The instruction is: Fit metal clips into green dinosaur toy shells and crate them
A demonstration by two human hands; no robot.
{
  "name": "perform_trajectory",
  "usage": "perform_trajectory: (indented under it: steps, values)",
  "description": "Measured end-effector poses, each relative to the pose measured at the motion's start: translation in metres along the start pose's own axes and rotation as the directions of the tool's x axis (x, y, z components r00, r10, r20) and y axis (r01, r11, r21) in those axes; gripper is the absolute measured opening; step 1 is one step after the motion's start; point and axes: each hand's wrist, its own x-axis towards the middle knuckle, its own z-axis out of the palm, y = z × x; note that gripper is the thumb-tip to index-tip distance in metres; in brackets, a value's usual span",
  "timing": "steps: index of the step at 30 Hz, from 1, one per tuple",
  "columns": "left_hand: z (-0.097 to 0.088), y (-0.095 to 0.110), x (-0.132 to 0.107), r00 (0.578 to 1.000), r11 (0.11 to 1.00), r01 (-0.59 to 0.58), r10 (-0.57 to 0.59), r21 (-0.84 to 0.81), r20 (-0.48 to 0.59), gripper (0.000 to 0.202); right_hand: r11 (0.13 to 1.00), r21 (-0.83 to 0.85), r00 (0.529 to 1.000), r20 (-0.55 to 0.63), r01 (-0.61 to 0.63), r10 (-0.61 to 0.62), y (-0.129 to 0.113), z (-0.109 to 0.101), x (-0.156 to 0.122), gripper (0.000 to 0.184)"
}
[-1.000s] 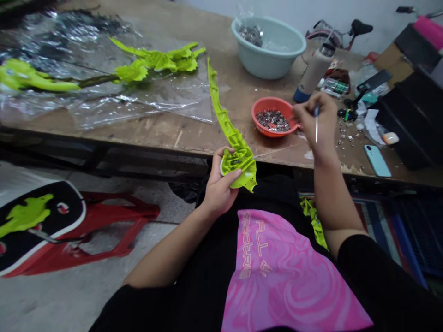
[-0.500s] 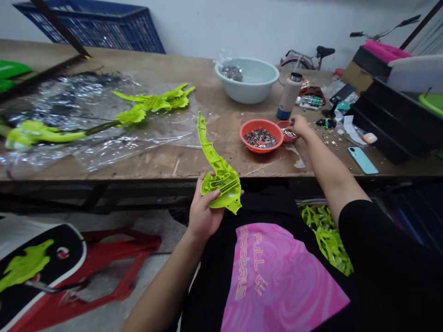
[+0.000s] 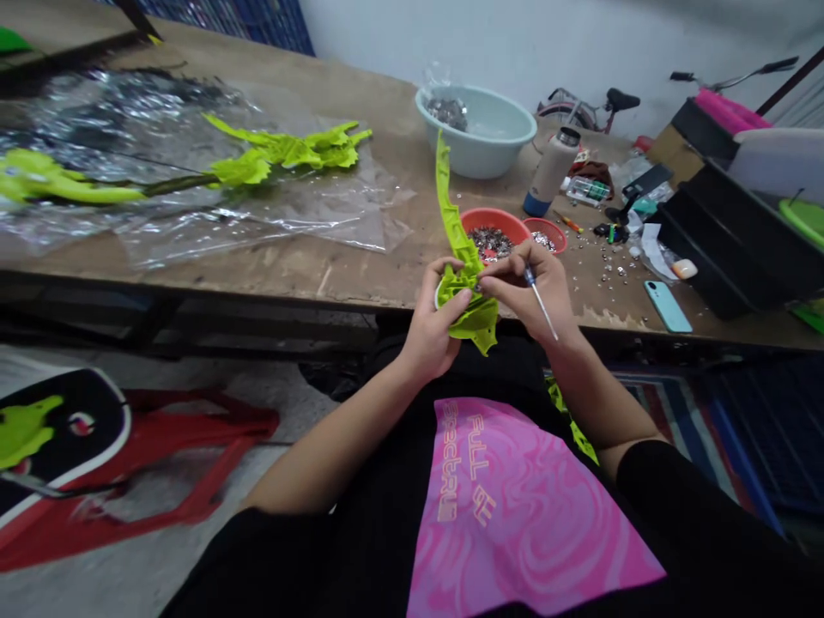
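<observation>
At the table's [image 3: 360,270] near edge, a lime-green molded plastic part [image 3: 480,320] is gripped by the left hand [image 3: 434,330], thumb over it. A slim screwdriver [image 3: 543,307] is held in the right hand [image 3: 539,290], whose fingertips are narrowly pinched against the part.

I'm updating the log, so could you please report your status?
Left hand holding green plastic part. Right hand at it, thin tool in grip. Bigger red bowl beyond, partly hidden.

"FULL SPECTRUM" on the shirt [image 3: 528,515]
</observation>
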Motion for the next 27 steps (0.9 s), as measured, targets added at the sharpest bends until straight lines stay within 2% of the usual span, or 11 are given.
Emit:
perform_trajectory:
  steps: [2,4,7,9,10,12,14,17,20,22,27]
  values:
    - [0.002,0.0,-0.002,1.0,0.999,-0.001,0.002,-0.035,0.01,0.052,1.0,0.006,1.0,-0.011,0.019,-0.019,-0.007,0.012,-0.015,0.064]
    - [0.001,0.001,-0.005,1.0,0.996,0.027,-0.025,-0.083,0.016,0.051,0.998,0.021,0.998,0.022,0.052,-0.053,-0.008,0.016,-0.023,0.062]
    - [0.0,0.005,-0.01,0.995,0.987,0.087,-0.081,-0.133,0.052,0.053,0.991,0.009,0.984,0.122,0.13,-0.13,-0.003,0.012,-0.026,0.055]
    - [-0.001,0.009,-0.012,0.989,0.982,0.13,-0.118,-0.139,0.089,0.052,0.971,-0.058,0.96,0.173,0.231,-0.218,0.0,0.006,-0.025,0.049]
    - [-0.002,0.012,-0.013,0.983,0.978,0.163,-0.149,-0.133,0.108,0.05,0.947,-0.099,0.938,0.202,0.307,-0.283,0.001,0.003,-0.023,0.047]
    - [-0.005,0.018,-0.013,0.956,0.957,0.263,-0.243,-0.119,0.162,0.048,0.867,-0.147,0.86,0.285,0.476,-0.424,0.0,-0.004,-0.019,0.042]
    - [-0.012,0.025,-0.012,0.904,0.919,0.381,-0.347,-0.102,0.25,0.054,0.786,-0.139,0.767,0.374,0.603,-0.522,-0.004,-0.01,-0.014,0.038]
    - [-0.025,0.03,-0.01,0.812,0.871,0.489,-0.432,-0.053,0.394,0.054,0.718,-0.115,0.661,0.51,0.686,-0.55,-0.01,-0.013,-0.004,0.034]
    - [-0.033,0.031,-0.008,0.772,0.852,0.524,-0.472,-0.005,0.427,0.048,0.624,-0.104,0.547,0.605,0.774,-0.578,-0.014,-0.011,0.004,0.032]
    - [-0.035,0.03,-0.006,0.767,0.846,0.534,-0.487,0.006,0.418,0.053,0.585,-0.104,0.511,0.625,0.804,-0.591,-0.013,-0.008,0.008,0.031]
    - [-0.035,0.027,-0.006,0.758,0.837,0.547,-0.495,0.0,0.425,0.064,0.608,-0.101,0.517,0.645,0.788,-0.563,-0.008,-0.003,0.01,0.034]
